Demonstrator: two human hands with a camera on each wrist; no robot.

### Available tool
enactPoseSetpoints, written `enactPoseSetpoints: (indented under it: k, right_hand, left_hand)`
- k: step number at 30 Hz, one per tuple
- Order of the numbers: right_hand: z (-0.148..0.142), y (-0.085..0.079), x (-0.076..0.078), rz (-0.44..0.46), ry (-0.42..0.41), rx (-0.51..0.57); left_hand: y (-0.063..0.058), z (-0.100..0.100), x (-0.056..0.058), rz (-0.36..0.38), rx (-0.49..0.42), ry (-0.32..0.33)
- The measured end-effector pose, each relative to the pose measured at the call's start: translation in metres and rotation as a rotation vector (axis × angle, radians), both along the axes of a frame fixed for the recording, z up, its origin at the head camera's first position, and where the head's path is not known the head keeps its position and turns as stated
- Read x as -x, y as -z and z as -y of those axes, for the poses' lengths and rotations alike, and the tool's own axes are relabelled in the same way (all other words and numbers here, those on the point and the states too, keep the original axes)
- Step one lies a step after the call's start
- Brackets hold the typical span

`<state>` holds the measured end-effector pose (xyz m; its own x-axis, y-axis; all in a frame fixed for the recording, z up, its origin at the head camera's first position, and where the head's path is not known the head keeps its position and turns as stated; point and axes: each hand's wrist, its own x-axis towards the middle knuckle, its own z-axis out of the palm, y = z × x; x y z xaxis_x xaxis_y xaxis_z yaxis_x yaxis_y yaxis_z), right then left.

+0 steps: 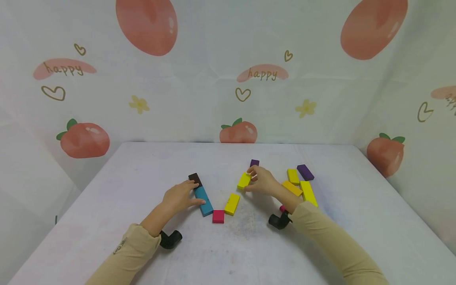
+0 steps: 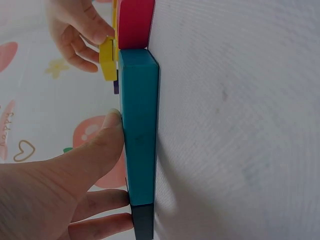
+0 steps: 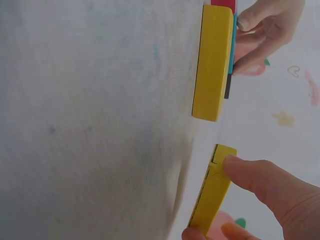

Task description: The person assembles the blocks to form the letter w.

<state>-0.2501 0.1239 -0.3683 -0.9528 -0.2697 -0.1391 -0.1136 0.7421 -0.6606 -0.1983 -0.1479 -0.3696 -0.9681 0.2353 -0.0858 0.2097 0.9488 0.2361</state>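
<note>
My left hand (image 1: 178, 196) rests on a row of two blocks. Its thumb touches the teal block (image 2: 141, 135), and its fingers reach the dark brown block (image 1: 195, 179) at the far end. A red block (image 1: 218, 216) meets the near end of the teal one, and a yellow block (image 1: 232, 204) slants up from it to the right. With thumb and fingers at its two ends, my right hand (image 1: 263, 181) pinches another yellow block (image 3: 210, 195), held raised above the table. Behind that hand, a purple block (image 1: 254, 162) is partly covered.
To the right lie a small yellow block (image 1: 293, 176), a purple block (image 1: 305, 172), an orange block (image 1: 292, 188) and a long yellow block (image 1: 308, 193). A pink piece (image 1: 282, 208) is mostly hidden by the right forearm. A printed cloth (image 1: 199, 87) hangs behind the table (image 1: 221, 257).
</note>
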Motion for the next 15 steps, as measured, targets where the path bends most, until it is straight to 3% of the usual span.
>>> enactPoseSetpoints:
  k: [15]
  right_hand:
    - [0.0022, 0.0031, -0.0047, -0.029, -0.043, 0.023]
  left_hand:
    - [-0.0004, -0.0001, -0.0005, -0.008, -0.001, 0.001]
